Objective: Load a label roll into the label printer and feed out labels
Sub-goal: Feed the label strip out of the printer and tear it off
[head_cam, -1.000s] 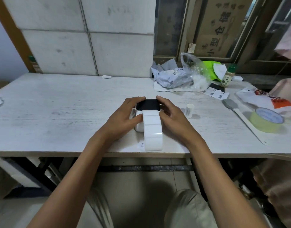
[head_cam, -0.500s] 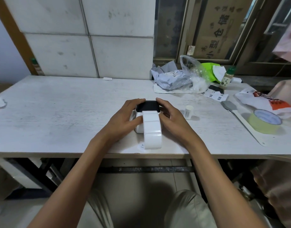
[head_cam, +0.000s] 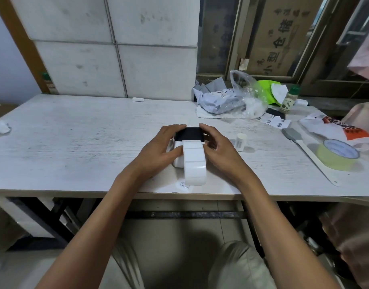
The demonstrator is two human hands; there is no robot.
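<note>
A small white label printer [head_cam: 178, 155] with a black top panel [head_cam: 189, 134] stands near the front edge of the white table [head_cam: 79, 142]. A strip of blank white labels [head_cam: 193, 161] runs out of its front and curls down onto the table. My left hand [head_cam: 158, 151] grips the printer's left side, thumb against the front. My right hand [head_cam: 219, 151] clasps its right side, fingers reaching the black top. The roll inside is hidden.
A small white label roll [head_cam: 241, 141] stands right of the printer. Farther right lie a grey-handled spatula [head_cam: 304, 149], a yellow-green tape roll [head_cam: 337, 153] and a printed bag [head_cam: 338, 130]. Plastic bags [head_cam: 227, 99] and a bottle [head_cam: 288, 99] sit at the back right.
Both hands stay clasped on the printer. The label strip hanging out the front looks slightly shorter than a second ago; the camera view has tilted a little.
</note>
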